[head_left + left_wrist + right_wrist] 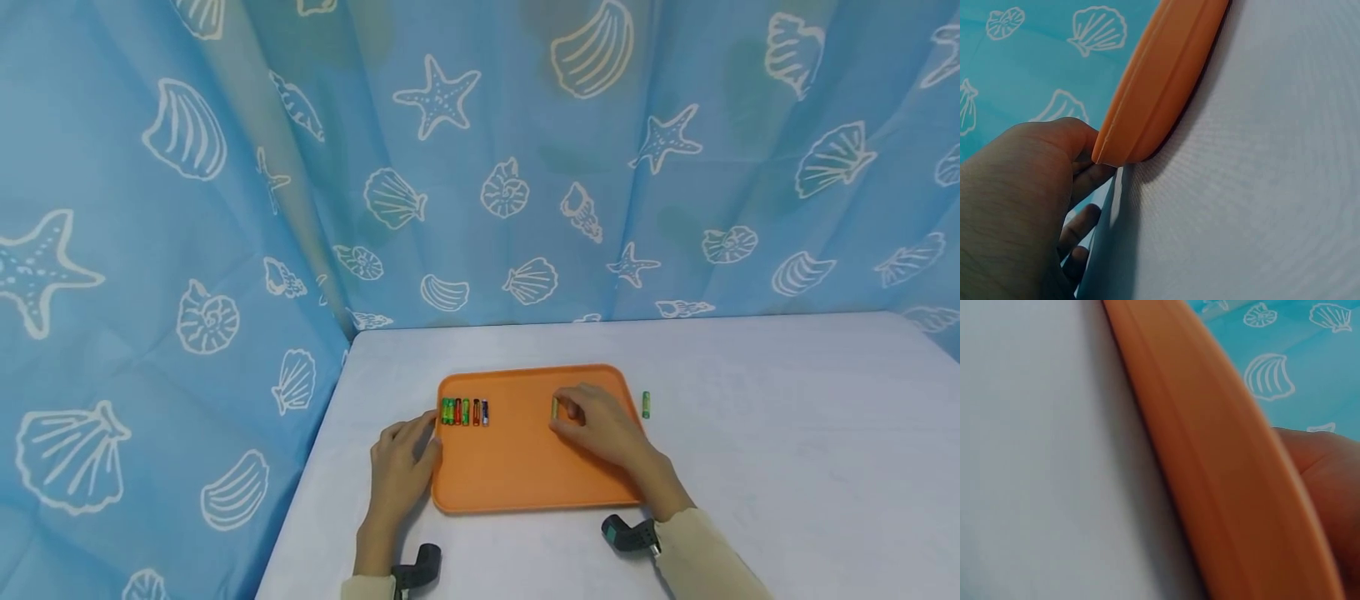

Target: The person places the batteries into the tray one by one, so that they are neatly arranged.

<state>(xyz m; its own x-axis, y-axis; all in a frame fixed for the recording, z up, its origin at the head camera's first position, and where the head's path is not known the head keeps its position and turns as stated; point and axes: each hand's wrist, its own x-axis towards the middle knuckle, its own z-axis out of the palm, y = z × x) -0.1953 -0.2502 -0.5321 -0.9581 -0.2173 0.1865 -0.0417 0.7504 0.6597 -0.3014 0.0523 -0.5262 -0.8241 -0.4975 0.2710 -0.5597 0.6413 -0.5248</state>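
My left hand (pixel 401 467) rests at the left edge of the orange tray (pixel 510 483), thumb and forefinger touching its rim. In the left wrist view, the same hand (pixel 1029 181) meets the tray rim (pixel 1141 119), its other fingers loose below. Over the tray's right half, my right hand (pixel 600 421) pinches a green battery (pixel 555 407) upright in view between thumb and forefinger. Several small batteries (pixel 466 412), green, red and blue-white, lie in a row inside the tray's left end. Mostly hidden behind the tray wall (pixel 1229 462) is my right hand (pixel 1335 487) in the right wrist view.
Another green battery (pixel 647 405) lies on the white tablecloth (pixel 787 450), just beyond the tray's right side. A blue curtain (pixel 480 167) with white shell prints hangs behind the table and along its left side.
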